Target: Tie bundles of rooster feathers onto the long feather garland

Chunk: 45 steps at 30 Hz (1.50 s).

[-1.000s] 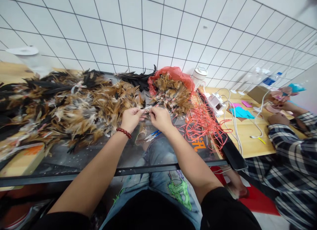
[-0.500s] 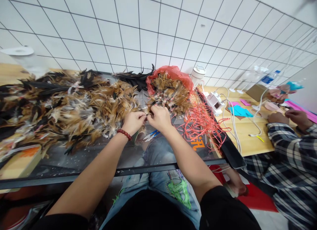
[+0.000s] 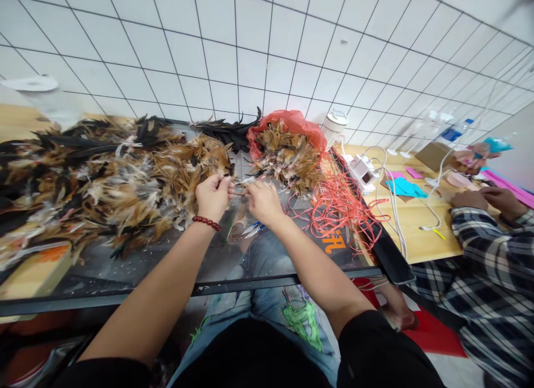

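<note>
My left hand (image 3: 214, 199), with a dark red bead bracelet on the wrist, is closed in a pinch. Just across from it, my right hand (image 3: 263, 202) is closed with its fingertips together. Thin pale strands (image 3: 239, 188) stretch across the small gap between both sets of fingertips; whether they are feather quills or string I cannot tell. Beside my left hand spreads a large heap of brown and black feathers (image 3: 167, 171). Beyond my right hand, more brown feathers (image 3: 287, 154) spill from a red plastic bag (image 3: 287, 119). Below the hands lie blue-handled scissors (image 3: 252, 230).
Tangled red strings (image 3: 337, 204) lie to my right, by a black tray (image 3: 392, 260). Behind them stand a white lidded cup (image 3: 335, 122) and a white power adapter (image 3: 362, 173) with cables. A co-worker in a plaid sleeve (image 3: 479, 237) sits at the far right.
My hands have moved apart, the left one going left and slightly away from me. The pale strands now show between them.
</note>
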Each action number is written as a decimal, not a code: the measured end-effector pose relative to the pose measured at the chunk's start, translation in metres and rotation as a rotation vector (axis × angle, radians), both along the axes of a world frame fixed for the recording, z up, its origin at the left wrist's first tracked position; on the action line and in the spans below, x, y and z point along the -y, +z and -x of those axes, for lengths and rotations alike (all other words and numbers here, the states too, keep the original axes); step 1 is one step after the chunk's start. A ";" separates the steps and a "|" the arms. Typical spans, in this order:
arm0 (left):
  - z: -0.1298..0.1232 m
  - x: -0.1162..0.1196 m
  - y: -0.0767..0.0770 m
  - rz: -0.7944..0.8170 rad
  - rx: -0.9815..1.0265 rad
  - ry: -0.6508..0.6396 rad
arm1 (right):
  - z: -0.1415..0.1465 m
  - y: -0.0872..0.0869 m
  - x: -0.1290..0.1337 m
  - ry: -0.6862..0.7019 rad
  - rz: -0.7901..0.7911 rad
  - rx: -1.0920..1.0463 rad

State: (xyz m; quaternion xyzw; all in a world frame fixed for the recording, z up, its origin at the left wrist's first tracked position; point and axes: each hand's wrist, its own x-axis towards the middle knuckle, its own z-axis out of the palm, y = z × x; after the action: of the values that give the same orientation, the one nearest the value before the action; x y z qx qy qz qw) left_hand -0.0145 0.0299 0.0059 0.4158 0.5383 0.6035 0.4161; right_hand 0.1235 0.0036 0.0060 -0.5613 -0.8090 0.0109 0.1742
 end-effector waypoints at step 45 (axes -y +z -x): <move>-0.007 0.019 0.016 0.271 0.184 -0.382 | -0.005 -0.011 -0.026 -0.004 0.149 -1.211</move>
State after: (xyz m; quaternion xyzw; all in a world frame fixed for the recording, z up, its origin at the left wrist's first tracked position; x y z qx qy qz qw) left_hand -0.0080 0.0105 0.0215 0.3937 0.4859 0.4716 0.6216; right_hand 0.1286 0.0301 -0.0048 -0.4677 -0.5621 0.3843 0.5636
